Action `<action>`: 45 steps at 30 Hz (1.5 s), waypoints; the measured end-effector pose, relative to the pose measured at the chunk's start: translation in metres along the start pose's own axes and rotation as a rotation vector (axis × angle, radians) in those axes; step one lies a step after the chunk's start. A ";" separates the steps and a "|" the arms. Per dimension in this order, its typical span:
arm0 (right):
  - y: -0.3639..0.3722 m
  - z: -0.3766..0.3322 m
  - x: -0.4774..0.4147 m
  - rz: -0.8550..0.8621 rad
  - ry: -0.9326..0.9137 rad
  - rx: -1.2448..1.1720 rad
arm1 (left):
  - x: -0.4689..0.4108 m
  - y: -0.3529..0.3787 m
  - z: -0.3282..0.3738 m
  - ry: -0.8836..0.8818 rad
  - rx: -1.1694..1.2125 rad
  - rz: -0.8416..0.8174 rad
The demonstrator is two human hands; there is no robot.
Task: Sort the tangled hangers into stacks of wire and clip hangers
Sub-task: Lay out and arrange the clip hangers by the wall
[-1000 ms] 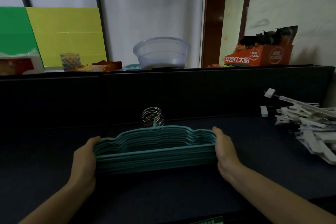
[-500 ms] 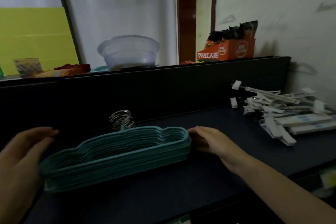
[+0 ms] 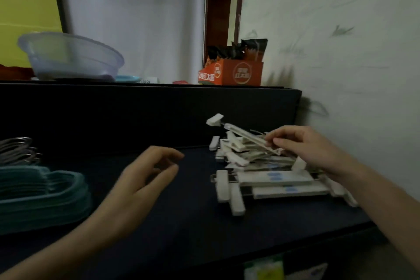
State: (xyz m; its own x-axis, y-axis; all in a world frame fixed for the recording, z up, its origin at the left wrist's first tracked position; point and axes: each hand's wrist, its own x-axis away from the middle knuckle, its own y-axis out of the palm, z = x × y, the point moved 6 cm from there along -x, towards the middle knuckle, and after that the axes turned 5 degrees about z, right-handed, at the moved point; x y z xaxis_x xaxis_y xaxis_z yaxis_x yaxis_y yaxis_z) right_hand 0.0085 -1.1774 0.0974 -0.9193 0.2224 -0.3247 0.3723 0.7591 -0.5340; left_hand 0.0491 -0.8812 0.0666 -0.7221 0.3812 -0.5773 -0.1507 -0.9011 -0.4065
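Dark bench [image 3: 181, 223]: wire hangers [image 3: 41, 193] stacked at nine o'clock, clip hangers [image 3: 261, 179] a jumble at three, right hand [image 3: 313, 150] pinching the top clip hanger [image 3: 247, 135], left hand [image 3: 141, 186] loose, empty.

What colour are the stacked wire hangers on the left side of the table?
The wire hangers are teal, with bare silver metal hooks; the head view shows them.

orange box [image 3: 236, 75]: white characters 红太阳 on the front, the ones before them blurred; it stands high up, beyond the fingers [image 3: 281, 133] of the right hand [image 3: 311, 150]
clip hangers [image 3: 272, 177]: blue marks just below those fingers; too blurred to read
green label [image 3: 263, 268]: far below the fingers; not readable
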 end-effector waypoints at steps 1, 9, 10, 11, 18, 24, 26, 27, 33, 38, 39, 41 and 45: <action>-0.013 0.011 -0.008 -0.016 -0.001 0.039 | -0.010 0.028 -0.002 -0.082 0.023 -0.013; -0.035 0.058 -0.069 -0.140 -0.094 0.295 | -0.065 0.149 -0.053 -0.684 0.241 0.107; -0.030 0.062 -0.074 -0.194 -0.095 0.339 | -0.067 0.154 -0.053 -0.716 0.269 0.119; -0.024 0.067 -0.077 -0.260 -0.091 0.400 | -0.068 0.158 -0.053 -0.727 0.276 0.130; -0.022 0.085 -0.089 -0.457 -0.134 0.521 | -0.068 0.177 -0.044 -0.713 0.270 0.228; -0.046 0.106 -0.099 -0.506 -0.138 0.525 | -0.076 0.208 -0.033 -0.698 0.285 0.253; -0.055 0.113 -0.102 -0.505 -0.126 0.518 | -0.078 0.217 -0.030 -0.690 0.291 0.260; -0.058 0.116 -0.102 -0.505 -0.123 0.518 | -0.080 0.221 -0.028 -0.686 0.291 0.261; -0.071 0.123 -0.101 -0.493 -0.114 0.519 | -0.087 0.236 -0.023 -0.687 0.286 0.248; -0.069 0.113 -0.098 -0.413 -0.199 0.605 | -0.094 0.228 -0.020 -0.626 0.159 0.235; -0.068 0.111 -0.097 -0.397 -0.197 0.602 | -0.097 0.224 -0.019 -0.606 0.136 0.259; -0.069 0.108 -0.098 -0.374 -0.176 0.544 | -0.104 0.213 -0.015 -0.547 0.092 0.319; -0.088 0.100 -0.104 -0.243 -0.130 0.443 | -0.124 0.186 0.014 -0.173 -0.234 0.435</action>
State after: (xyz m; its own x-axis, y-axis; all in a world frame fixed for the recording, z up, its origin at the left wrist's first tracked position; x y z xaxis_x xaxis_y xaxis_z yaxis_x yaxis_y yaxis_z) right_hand 0.0837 -1.3290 0.0998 -0.9729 -0.0270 -0.2295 0.1943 0.4418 -0.8758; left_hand 0.1011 -1.0993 0.0721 -0.7881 -0.0758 -0.6109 0.3289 -0.8907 -0.3138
